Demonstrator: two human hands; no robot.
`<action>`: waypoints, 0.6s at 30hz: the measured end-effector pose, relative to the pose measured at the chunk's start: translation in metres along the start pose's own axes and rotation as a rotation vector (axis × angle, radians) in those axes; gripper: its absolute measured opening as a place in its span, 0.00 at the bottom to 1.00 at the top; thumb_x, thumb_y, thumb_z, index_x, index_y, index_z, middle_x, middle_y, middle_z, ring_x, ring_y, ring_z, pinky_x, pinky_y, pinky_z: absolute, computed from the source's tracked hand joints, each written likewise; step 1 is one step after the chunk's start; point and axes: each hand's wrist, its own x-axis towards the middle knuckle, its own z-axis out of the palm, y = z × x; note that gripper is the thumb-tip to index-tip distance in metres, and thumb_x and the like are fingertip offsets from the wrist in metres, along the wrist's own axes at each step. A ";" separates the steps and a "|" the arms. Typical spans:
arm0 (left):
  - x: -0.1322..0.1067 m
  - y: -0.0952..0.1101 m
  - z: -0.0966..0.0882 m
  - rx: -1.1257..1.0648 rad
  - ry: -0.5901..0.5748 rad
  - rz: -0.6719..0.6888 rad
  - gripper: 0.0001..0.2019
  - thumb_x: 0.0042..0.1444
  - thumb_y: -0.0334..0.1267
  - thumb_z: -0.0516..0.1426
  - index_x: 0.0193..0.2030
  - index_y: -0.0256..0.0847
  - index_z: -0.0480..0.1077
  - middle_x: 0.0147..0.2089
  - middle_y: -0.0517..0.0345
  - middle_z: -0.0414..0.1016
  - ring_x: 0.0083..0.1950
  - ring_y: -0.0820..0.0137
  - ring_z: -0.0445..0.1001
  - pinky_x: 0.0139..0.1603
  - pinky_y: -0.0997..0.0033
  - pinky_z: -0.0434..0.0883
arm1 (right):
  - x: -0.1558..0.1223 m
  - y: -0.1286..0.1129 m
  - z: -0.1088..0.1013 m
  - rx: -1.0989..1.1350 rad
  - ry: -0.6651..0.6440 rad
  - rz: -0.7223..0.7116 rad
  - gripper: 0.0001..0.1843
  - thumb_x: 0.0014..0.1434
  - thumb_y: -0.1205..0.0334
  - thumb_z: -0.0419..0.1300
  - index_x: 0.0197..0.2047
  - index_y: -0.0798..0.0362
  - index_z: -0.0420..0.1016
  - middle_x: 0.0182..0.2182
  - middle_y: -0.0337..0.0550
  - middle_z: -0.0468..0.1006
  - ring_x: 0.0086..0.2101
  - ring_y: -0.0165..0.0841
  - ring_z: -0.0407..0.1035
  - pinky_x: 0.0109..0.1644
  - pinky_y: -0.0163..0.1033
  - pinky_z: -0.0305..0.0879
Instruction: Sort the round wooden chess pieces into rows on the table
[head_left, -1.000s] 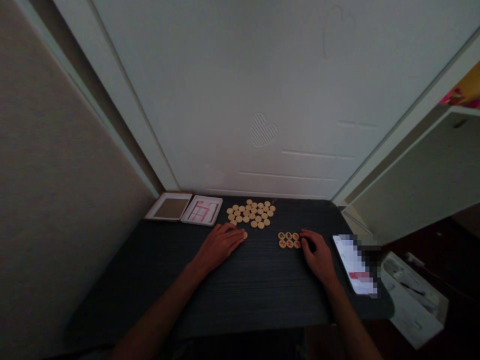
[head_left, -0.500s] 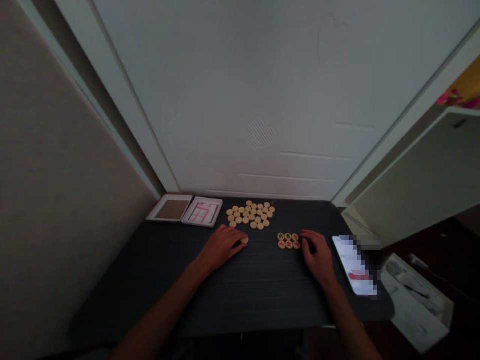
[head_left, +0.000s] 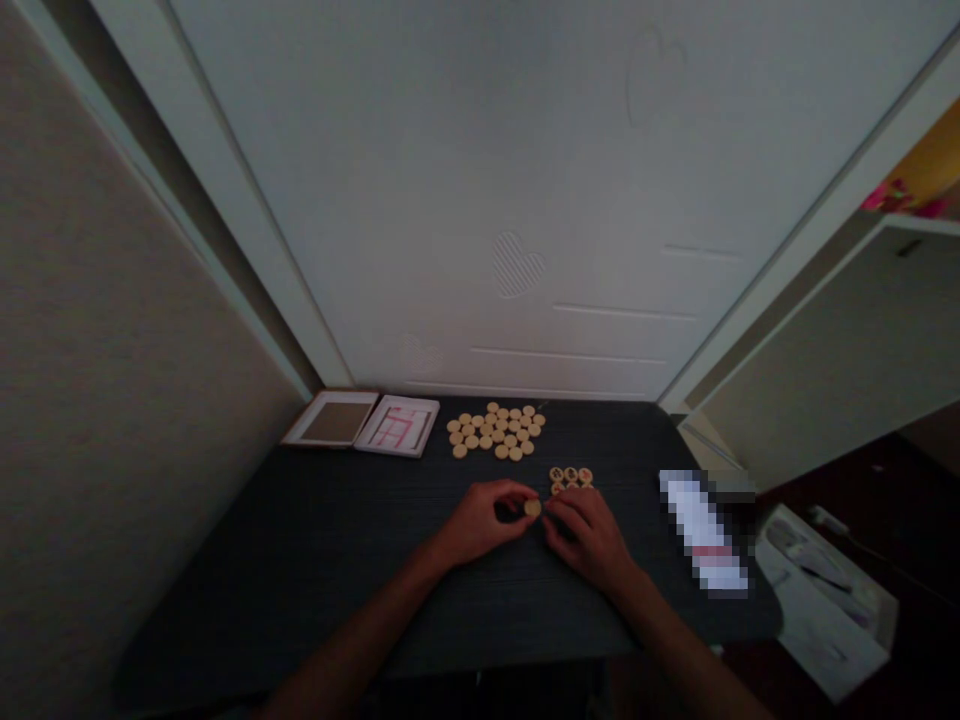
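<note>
Between thumb and fingertips, my left hand (head_left: 487, 522) grips a round wooden Chinese chess piece (head_left: 532, 508), its face plain at this distance. Facing it is my right hand (head_left: 589, 532), with fingers and thumb slightly apart and tips close to that piece; whether they touch it I cannot tell. Just beyond the right hand lie two short rows of Chinese chess pieces (head_left: 571, 475) with black and red characters, the nearer row partly covered by the hand. Farther back, many blank-looking pieces (head_left: 499, 436) form a loose cluster.
An open box (head_left: 330, 418) and its other half (head_left: 397, 426), with red-marked paper in it, sit at the table's back left. To the right lies a blurred phone (head_left: 705, 530). A white box (head_left: 829, 600) stands beyond the dark table's (head_left: 300, 570) right edge. A white panel rises behind.
My left hand has carried its piece right and nearer to me. My right hand has moved left, away from the phone, and now covers part of the near row.
</note>
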 end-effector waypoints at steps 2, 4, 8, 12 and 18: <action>0.002 0.000 0.004 -0.075 -0.011 -0.030 0.14 0.55 0.38 0.64 0.49 0.41 0.79 0.45 0.55 0.84 0.43 0.67 0.80 0.48 0.67 0.77 | 0.000 0.001 0.003 -0.006 -0.017 -0.010 0.19 0.62 0.67 0.63 0.56 0.45 0.72 0.45 0.48 0.81 0.44 0.42 0.77 0.49 0.51 0.75; 0.002 0.001 0.007 -0.148 -0.025 -0.055 0.13 0.55 0.39 0.64 0.48 0.40 0.79 0.44 0.54 0.84 0.42 0.67 0.81 0.47 0.67 0.78 | 0.000 0.001 0.004 -0.006 -0.047 -0.021 0.19 0.63 0.67 0.62 0.56 0.45 0.72 0.45 0.49 0.81 0.44 0.42 0.76 0.48 0.50 0.75; 0.002 0.003 0.009 -0.209 -0.059 -0.088 0.13 0.56 0.41 0.65 0.47 0.40 0.79 0.42 0.54 0.84 0.42 0.66 0.81 0.46 0.67 0.78 | 0.000 0.002 0.004 0.009 -0.087 -0.032 0.17 0.65 0.66 0.60 0.57 0.46 0.73 0.44 0.49 0.81 0.43 0.41 0.76 0.47 0.49 0.75; 0.000 0.001 0.009 -0.145 -0.051 -0.083 0.12 0.55 0.42 0.65 0.46 0.42 0.80 0.42 0.55 0.84 0.42 0.66 0.81 0.47 0.67 0.76 | 0.000 0.001 0.003 0.012 -0.104 -0.035 0.14 0.66 0.66 0.59 0.54 0.46 0.74 0.42 0.48 0.81 0.40 0.39 0.76 0.45 0.47 0.75; -0.001 -0.002 0.010 -0.082 -0.025 -0.063 0.12 0.54 0.42 0.67 0.46 0.45 0.81 0.42 0.58 0.85 0.43 0.66 0.80 0.48 0.68 0.75 | 0.001 0.000 0.002 0.019 -0.104 -0.027 0.14 0.67 0.66 0.59 0.54 0.46 0.75 0.41 0.48 0.81 0.39 0.38 0.75 0.43 0.45 0.74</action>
